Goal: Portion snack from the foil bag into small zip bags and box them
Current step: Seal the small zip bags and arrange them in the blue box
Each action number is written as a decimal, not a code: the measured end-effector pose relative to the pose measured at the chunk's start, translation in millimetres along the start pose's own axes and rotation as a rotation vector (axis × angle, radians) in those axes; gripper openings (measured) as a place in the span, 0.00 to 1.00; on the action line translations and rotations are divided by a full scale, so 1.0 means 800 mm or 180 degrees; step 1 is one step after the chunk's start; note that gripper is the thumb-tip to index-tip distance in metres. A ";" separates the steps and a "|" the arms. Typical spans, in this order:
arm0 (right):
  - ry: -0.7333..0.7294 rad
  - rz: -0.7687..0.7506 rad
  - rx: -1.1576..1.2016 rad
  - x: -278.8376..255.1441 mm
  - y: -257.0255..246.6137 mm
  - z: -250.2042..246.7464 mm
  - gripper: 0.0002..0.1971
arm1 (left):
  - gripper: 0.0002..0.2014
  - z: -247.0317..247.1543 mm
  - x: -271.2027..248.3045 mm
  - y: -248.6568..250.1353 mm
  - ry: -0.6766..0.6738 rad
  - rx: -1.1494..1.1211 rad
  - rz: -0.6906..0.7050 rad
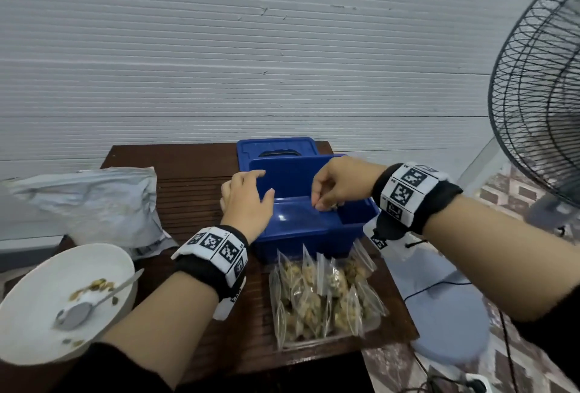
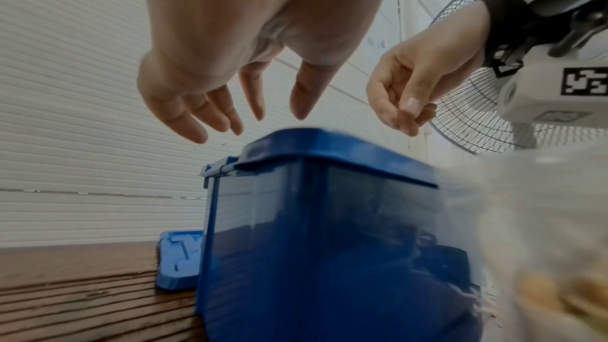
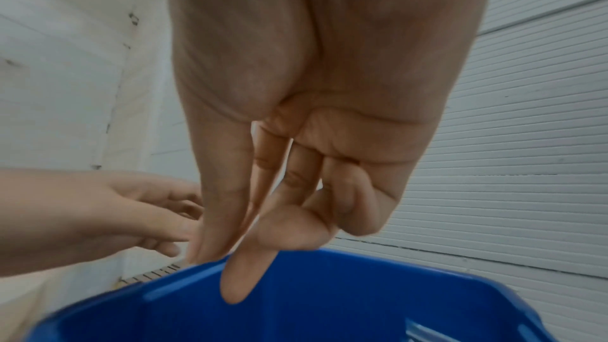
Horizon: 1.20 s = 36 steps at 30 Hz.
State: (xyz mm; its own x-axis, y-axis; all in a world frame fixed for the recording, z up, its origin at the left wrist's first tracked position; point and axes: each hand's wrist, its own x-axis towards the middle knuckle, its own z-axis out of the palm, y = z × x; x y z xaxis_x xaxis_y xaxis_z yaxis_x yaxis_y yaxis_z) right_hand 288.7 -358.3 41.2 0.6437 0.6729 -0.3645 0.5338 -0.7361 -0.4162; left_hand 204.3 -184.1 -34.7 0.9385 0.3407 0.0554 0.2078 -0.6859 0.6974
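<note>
An open blue plastic box (image 1: pixel 301 232) stands mid-table, its lid (image 1: pixel 276 147) lying flat behind it. My left hand (image 1: pixel 255 188) hovers over the box's left rim with fingers spread and relaxed, holding nothing (image 2: pixel 250 118). My right hand (image 1: pixel 323 201) hangs over the box's right half, fingers drooping loosely with the thumb near them and nothing between them (image 3: pixel 250 256). Something brownish shows in the box just under that hand. Several filled small zip bags (image 1: pixel 326 292) are piled in front of the box. The silver foil bag (image 1: pixel 94 201) lies at the left.
A white bowl (image 1: pixel 37 314) with a metal spoon (image 1: pixel 81 311) and a few snack crumbs sits at the front left. A standing fan (image 1: pixel 539 110) rises at the right beside the wooden table (image 1: pixel 194 179). A ribbed white wall stands behind.
</note>
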 end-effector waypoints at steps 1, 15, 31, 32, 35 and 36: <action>-0.0043 -0.0030 0.0067 -0.011 -0.004 0.008 0.02 | 0.20 0.000 -0.007 0.002 -0.0018 0.0044 0.0046; 0.0128 0.0291 0.0223 -0.101 0.022 0.101 0.06 | 0.22 0.022 -0.125 0.052 -0.1241 0.0287 0.1049; 0.0627 0.0233 0.0359 -0.122 0.029 0.123 0.08 | 0.14 0.034 -0.141 0.075 -0.1625 0.0931 0.0997; 0.0664 0.0219 0.0452 -0.125 0.028 0.121 0.09 | 0.12 0.029 -0.136 0.074 -0.1672 0.0762 0.0969; 0.0879 0.0310 0.1028 -0.129 0.029 0.115 0.11 | 0.06 0.016 -0.119 0.073 -0.1723 0.0246 0.0987; 0.0941 0.0324 0.1280 -0.132 0.029 0.113 0.10 | 0.06 0.012 -0.114 0.073 -0.1669 0.0183 0.1024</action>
State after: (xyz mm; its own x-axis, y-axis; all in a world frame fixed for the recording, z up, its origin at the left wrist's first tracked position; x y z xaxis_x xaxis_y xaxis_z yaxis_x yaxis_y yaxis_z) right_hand 183.6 -439.6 -5.7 0.8401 0.5069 -0.1930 0.2443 -0.6713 -0.6998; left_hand 133.4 -261.6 -5.8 0.9641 -0.2405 -0.1123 -0.1073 -0.7403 0.6636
